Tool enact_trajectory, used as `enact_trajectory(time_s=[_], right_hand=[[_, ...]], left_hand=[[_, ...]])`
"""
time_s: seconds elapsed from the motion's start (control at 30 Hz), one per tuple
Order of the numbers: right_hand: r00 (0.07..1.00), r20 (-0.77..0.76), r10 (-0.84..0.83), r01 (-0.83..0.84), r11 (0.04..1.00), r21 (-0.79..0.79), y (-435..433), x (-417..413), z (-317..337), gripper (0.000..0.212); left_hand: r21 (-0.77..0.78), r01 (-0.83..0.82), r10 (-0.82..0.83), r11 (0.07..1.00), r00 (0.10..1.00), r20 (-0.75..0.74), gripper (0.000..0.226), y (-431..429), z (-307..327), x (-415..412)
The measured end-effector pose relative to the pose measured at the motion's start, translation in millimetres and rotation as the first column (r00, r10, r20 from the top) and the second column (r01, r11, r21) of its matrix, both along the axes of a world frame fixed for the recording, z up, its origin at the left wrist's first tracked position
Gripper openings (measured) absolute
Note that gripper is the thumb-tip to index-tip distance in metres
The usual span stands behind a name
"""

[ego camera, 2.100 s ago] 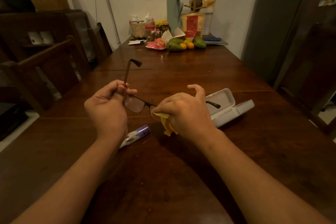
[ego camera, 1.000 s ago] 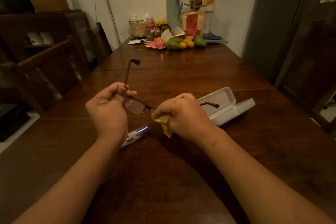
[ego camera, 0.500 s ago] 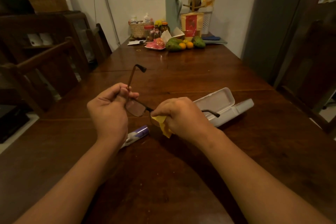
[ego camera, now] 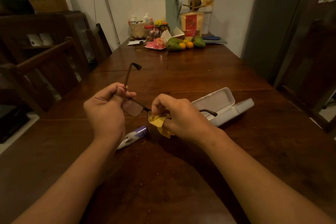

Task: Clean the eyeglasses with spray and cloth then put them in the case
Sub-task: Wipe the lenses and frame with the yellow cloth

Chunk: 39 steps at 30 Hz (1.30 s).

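Observation:
Dark-framed eyeglasses (ego camera: pixel 133 108) hang above the wooden table (ego camera: pixel 181 178) between both hands. My left hand (ego camera: pixel 106 111) pinches the frame at its left hinge, with that temple arm pointing up and away. My right hand (ego camera: pixel 181 114) presses a yellow cloth (ego camera: pixel 160 123) around the right lens, which is hidden under the cloth and fingers. The other temple arm sticks out to the right over the case. A white eyeglass case (ego camera: pixel 221 105) lies open on the table behind my right hand. A purple and white spray bottle (ego camera: pixel 134 135) lies on its side beneath the hands.
Fruit (ego camera: pixel 174 44), jars, a woven basket (ego camera: pixel 139 29) and a tall green jug (ego camera: pixel 171 12) crowd the table's far end. Wooden chairs (ego camera: pixel 45 63) stand along the left side, and another dark chair is at the right edge.
The glasses have tilted, with the raised temple arm swinging slightly right and lower. My right hand's fingers have curled in and shifted a little on the cloth-covered lens.

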State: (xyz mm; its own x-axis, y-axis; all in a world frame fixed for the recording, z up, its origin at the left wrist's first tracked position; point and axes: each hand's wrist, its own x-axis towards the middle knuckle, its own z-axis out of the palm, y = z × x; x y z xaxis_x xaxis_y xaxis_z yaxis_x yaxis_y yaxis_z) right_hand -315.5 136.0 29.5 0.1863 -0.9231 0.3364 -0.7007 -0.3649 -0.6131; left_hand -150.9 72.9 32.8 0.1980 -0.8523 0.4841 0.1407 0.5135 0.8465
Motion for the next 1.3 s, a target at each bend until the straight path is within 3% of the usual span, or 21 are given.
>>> enact_trajectory(time_s=[0.17, 0.3, 0.37, 0.47, 0.57, 0.67, 0.77, 0.9, 1.03, 1.17, 1.3], right_hand=[[0.997, -0.067, 0.030, -0.028, 0.999, 0.028, 1, -4, 5, 0.040], [0.998, -0.057, -0.038, 0.032, 0.994, -0.107, 1, 3, 0, 0.038], [0.998, -0.061, -0.024, 0.019, 0.996, -0.086, 1, 4, 0, 0.038], [0.971, -0.237, 0.025, -0.033, 0.999, -0.032, 0, 3, 3, 0.040], [0.938, -0.345, -0.040, 0.003, 0.994, -0.106, -2, 2, 2, 0.039], [0.965, -0.244, -0.099, 0.064, 0.987, -0.149, -3, 3, -2, 0.034], [0.991, -0.129, -0.048, 0.032, 0.992, -0.120, -1, 4, -2, 0.032], [0.970, -0.244, 0.023, -0.039, 0.997, -0.063, 0, 4, 3, 0.039], [0.930, -0.356, -0.089, 0.048, 0.991, -0.121, -2, 1, 4, 0.040], [0.949, -0.268, -0.163, 0.119, 0.977, -0.174, -2, 2, 2, 0.038], [0.962, -0.231, -0.149, 0.120, 0.984, -0.132, -3, 2, 1, 0.041]], left_hand=[[0.009, 0.002, -0.002, 1.000, 1.000, -0.008, 0.021, 0, 0, -2], [0.014, 0.013, -0.013, 1.000, 1.000, -0.022, 0.023, 0, 0, -3], [0.010, 0.012, -0.012, 1.000, 1.000, -0.022, 0.022, -1, 1, -1], [0.007, 0.001, -0.001, 1.000, 1.000, -0.018, 0.022, -3, 3, 4], [0.002, -0.005, 0.005, 1.000, 1.000, -0.023, 0.021, -6, 3, 5], [-0.005, 0.008, -0.008, 1.000, 1.000, -0.014, 0.021, -5, 1, 1], [-0.006, 0.011, -0.011, 1.000, 1.000, 0.000, 0.023, -4, -1, -1], [-0.024, 0.008, -0.008, 1.000, 1.000, 0.016, 0.023, -5, 1, 6], [-0.054, 0.007, -0.004, 0.999, 0.999, 0.051, 0.022, -5, 3, 7], [-0.107, 0.035, -0.018, 0.994, 0.988, 0.153, 0.029, -4, 2, 7], [-0.185, 0.082, -0.027, 0.979, 0.959, 0.282, 0.031, -2, 1, 7]])
